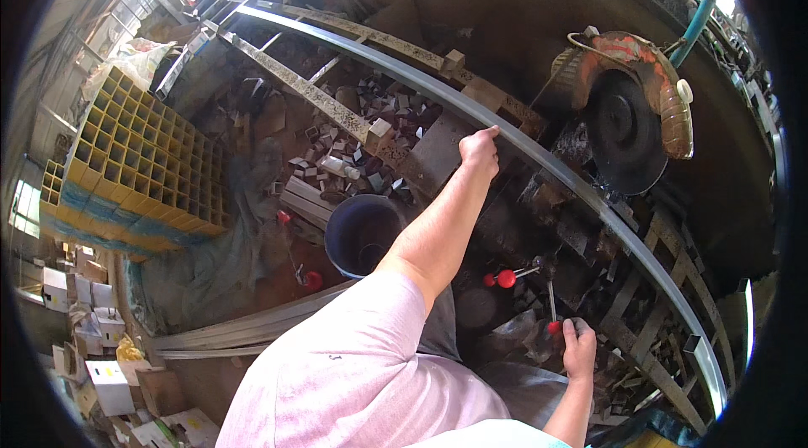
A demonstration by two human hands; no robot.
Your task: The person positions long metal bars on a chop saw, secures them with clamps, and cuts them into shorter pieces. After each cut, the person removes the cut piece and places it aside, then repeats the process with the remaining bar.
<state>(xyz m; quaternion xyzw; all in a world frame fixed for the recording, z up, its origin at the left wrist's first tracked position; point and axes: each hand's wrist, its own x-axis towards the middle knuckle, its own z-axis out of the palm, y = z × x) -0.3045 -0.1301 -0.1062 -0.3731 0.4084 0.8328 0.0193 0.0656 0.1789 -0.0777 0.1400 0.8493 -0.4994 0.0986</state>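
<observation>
A long silver metal tube [539,153] runs from the far left across the saw's bed and out to the near right. My left hand [480,150] is closed at the tube's near edge, left of the saw; its fingertips are partly hidden. At lower right, my right hand [579,349] has its fingers around a red ball knob [554,327] at the end of a lever [552,301]. Two more red knobs [505,279] stick out left of that lever's hub. Beyond the tube stands a cut-off saw [623,120] with a dark round disc and a worn red-orange guard.
A dark blue bucket [341,225] stands left of my left arm. Small tube offcuts [337,145] lie heaped under a rail frame [295,86]. Yellow-ended square tubes [143,153] are stacked at left. White boxes [109,385] sit at lower left. Lattice metal [656,339] lies at right.
</observation>
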